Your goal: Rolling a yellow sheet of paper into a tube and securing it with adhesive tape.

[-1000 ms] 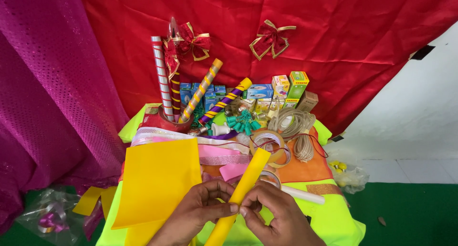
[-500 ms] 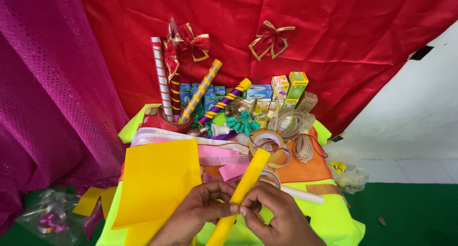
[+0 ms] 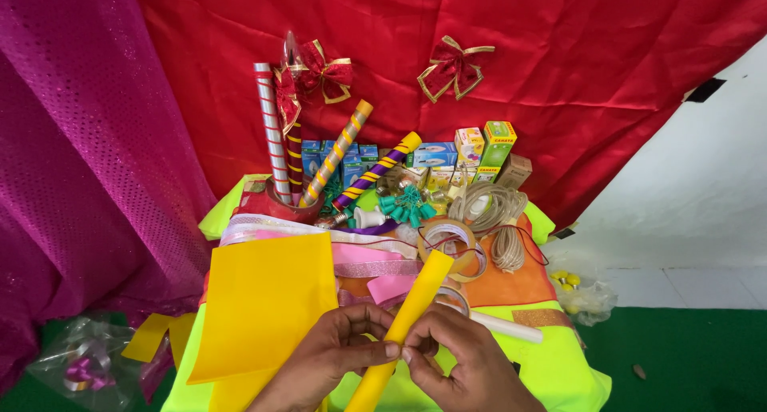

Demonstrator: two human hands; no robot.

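Note:
A rolled yellow paper tube (image 3: 415, 296) slants from the lower middle up toward the tape rolls. My left hand (image 3: 327, 356) grips it from the left, thumb pressed on its side. From the right, my right hand (image 3: 463, 360) pinches the same tube, fingertips meeting the left thumb. A flat yellow sheet (image 3: 260, 304) lies just left of my left hand, on the neon yellow-green table cloth (image 3: 559, 364).
Striped sticks (image 3: 272, 132) stand in a holder at the back with small boxes (image 3: 487, 148), green bells (image 3: 407, 204), clear tape rolls (image 3: 451, 244) and coiled cord (image 3: 495, 208). Pink ribbon strips (image 3: 375, 264) lie mid-table. Red bows (image 3: 451, 65) hang on the red curtain; magenta fabric (image 3: 88, 164) hangs left.

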